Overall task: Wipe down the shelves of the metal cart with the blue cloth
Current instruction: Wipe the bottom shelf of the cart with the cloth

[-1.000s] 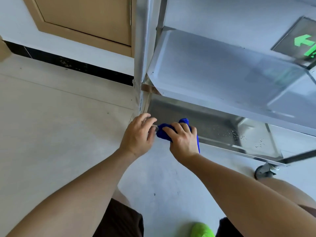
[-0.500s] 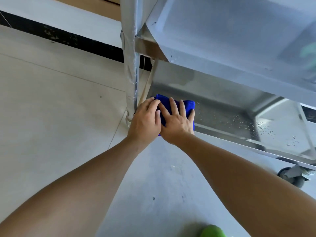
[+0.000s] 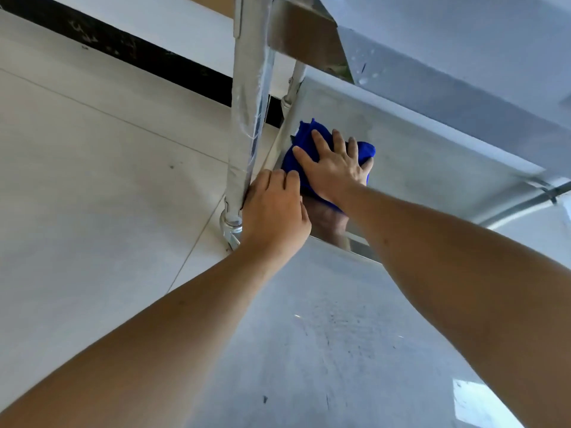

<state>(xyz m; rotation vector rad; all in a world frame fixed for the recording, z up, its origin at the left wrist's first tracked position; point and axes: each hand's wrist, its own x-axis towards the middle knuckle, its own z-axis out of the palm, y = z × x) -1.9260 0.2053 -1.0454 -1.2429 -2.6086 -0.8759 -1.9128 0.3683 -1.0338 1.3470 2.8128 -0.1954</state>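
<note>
The blue cloth lies bunched in the near left corner of the metal cart's bottom shelf. My right hand presses flat on the cloth with fingers spread. Beside it, my left hand curls over the shelf's front left corner, next to the cart's upright post. The shelf above overhangs the bottom one and hides its far part. Part of the cloth is hidden under my right palm.
The cart stands on a pale tiled floor that spreads left and toward me. A white wall with a black skirting strip runs behind the cart. A metal foot fitting sits at the post's base.
The view has moved closer and lower toward the bottom shelf. My right hand has pushed the cloth deeper into the shelf corner, away from my left hand, which stays on the front corner.
</note>
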